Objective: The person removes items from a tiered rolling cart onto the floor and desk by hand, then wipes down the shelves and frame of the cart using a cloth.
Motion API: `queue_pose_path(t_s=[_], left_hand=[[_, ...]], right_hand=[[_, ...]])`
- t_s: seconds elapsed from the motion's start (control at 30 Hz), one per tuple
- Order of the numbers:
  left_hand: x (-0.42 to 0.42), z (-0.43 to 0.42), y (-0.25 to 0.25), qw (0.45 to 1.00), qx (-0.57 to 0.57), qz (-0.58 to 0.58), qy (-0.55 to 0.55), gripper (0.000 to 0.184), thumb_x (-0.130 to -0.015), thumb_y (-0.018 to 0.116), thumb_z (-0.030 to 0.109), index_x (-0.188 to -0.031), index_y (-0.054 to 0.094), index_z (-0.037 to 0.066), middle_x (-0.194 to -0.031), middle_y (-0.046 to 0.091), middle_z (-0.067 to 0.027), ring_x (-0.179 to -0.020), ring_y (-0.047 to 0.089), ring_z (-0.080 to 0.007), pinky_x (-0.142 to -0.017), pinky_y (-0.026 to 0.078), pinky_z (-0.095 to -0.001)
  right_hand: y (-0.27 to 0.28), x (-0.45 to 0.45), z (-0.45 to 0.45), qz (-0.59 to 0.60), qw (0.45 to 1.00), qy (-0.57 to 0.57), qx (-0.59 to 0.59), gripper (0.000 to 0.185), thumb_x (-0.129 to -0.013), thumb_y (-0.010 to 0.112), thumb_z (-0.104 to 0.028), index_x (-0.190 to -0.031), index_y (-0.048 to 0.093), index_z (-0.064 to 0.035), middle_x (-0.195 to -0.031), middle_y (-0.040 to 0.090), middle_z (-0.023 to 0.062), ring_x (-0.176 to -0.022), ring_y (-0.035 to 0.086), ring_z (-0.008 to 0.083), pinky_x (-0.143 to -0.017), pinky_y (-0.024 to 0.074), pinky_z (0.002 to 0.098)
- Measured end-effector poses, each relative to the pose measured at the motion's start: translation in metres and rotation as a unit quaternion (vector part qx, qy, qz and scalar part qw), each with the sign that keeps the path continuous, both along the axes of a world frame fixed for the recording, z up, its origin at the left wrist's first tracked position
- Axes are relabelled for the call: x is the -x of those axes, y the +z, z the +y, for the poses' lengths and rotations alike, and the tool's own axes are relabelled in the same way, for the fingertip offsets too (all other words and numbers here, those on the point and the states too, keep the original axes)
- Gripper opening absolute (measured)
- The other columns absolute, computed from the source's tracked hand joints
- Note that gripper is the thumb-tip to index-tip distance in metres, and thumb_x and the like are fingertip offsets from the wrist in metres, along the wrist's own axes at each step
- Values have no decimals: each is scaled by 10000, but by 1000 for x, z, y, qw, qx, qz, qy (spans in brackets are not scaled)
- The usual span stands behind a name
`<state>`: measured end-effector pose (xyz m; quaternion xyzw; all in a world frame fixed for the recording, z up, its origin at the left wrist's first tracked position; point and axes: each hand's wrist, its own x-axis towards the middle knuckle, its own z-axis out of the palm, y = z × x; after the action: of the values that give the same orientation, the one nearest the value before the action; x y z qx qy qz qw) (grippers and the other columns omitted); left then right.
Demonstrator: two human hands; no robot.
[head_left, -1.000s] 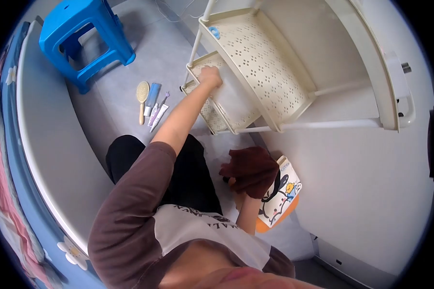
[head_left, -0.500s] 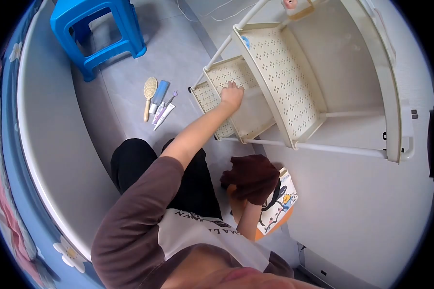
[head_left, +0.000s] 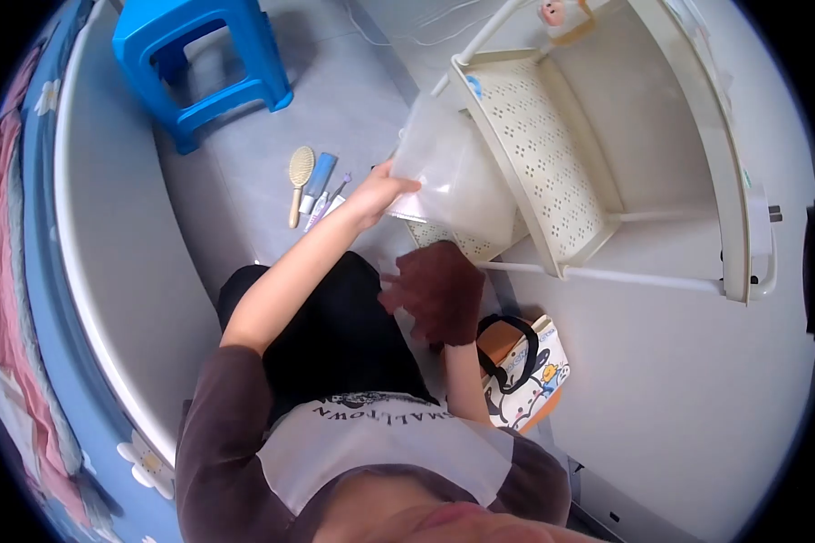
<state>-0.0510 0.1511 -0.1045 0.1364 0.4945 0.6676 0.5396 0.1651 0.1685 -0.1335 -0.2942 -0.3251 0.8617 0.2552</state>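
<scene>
My left hand is closed on the near edge of a translucent plastic sheet, which looks flat and shiny. The sheet is tilted up over the lower tiers of a cream shelf rack with perforated trays. A dark brown cloth covers my right hand, so its fingers are hidden; the cloth moves along with it. That hand is just below the sheet, near the rack's lowest tray.
A hairbrush, a blue tube and a purple toothbrush lie on the grey floor. A blue stool stands behind them. A cartoon-print bag with black handles sits by the white wall, right of my knees.
My left hand has pulled back from the middle tray, lifting the plastic sheet. My right hand has moved up and left with the brown cloth, away from the bag.
</scene>
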Motion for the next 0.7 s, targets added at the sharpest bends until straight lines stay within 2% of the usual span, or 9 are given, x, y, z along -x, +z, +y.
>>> queue_pose_path(t_s=[0.1, 0.17, 0.2, 0.23, 0.3, 0.4, 0.5, 0.6, 0.7], left_hand=[[-5, -52, 22, 995, 19, -75, 63, 395, -744, 579, 13, -1109, 434, -26, -1041, 532, -132, -947, 532, -196, -805, 442, -307], [-7, -87, 38, 987, 13, -89, 136, 389, -750, 588, 20, -1099, 426, -43, -1045, 523, -142, -957, 524, -194, -828, 431, -314], [-12, -103, 47, 975, 7, -81, 205, 359, -761, 584, 28, -1086, 442, -33, -1038, 529, -125, -953, 521, -187, -844, 415, -308], [-18, -118, 59, 962, 3, -73, 262, 332, -771, 584, 43, -1069, 457, -27, -1027, 533, -107, -947, 515, -173, -837, 407, -296], [-19, -139, 82, 937, 15, -14, 349, 269, -795, 571, 70, -1034, 489, -19, -979, 546, -72, -904, 506, -140, -804, 396, -268], [-16, -163, 138, 899, 71, 115, 417, 195, -826, 546, 106, -981, 528, -12, -885, 560, -31, -811, 490, -95, -735, 390, -233], [-29, -179, 203, 882, 125, 151, 429, 194, -831, 552, 139, -948, 540, -16, -845, 558, -18, -773, 472, -76, -687, 391, -226], [-48, -201, 271, 895, 62, 136, 421, 223, -832, 542, 109, -1019, 507, -8, -932, 574, -42, -837, 518, -101, -743, 422, -245], [-57, -218, 341, 890, 59, 121, 435, 170, -831, 542, 98, -968, 537, -3, -894, 576, -37, -794, 521, -94, -695, 423, -228]], right_hand=[[9, 21, -8, 43, 994, -9, 101, 330, -890, 352, -254, -1122, 431, -34, -1105, 500, 116, -969, 508, 235, -835, 420, 330], [46, 43, -19, 46, 971, -95, 216, 337, -896, 324, -226, -1090, 462, 13, -1056, 536, 139, -924, 545, 252, -795, 451, 327], [55, 47, -21, -14, 999, 14, 47, 333, -889, 342, -222, -1097, 461, 9, -1084, 520, 138, -956, 527, 244, -813, 438, 328], [63, 46, -24, -71, 982, 125, -126, 331, -882, 360, -219, -1104, 460, 5, -1111, 503, 137, -988, 509, 236, -831, 424, 329], [80, 34, -35, -165, 880, 304, -327, 348, -859, 421, -224, -1140, 436, -20, -1163, 461, 127, -1053, 458, 237, -879, 380, 331], [136, 32, -56, -224, 755, 421, -450, 426, -825, 507, -235, -1196, 392, -60, -1198, 421, 111, -1111, 398, 254, -934, 322, 329], [228, 87, -93, -168, 692, 353, -607, 418, -817, 508, -213, -1189, 398, -58, -1161, 450, 114, -1090, 420, 255, -922, 335, 323], [318, 141, -126, -97, 612, 261, -740, 411, -808, 509, -190, -1183, 403, -56, -1124, 478, 117, -1068, 441, 256, -909, 347, 317], [380, 147, -142, -66, 700, 258, -662, 386, -788, 517, -187, -1138, 421, -53, -1057, 518, 120, -1006, 487, 266, -893, 366, 342]])
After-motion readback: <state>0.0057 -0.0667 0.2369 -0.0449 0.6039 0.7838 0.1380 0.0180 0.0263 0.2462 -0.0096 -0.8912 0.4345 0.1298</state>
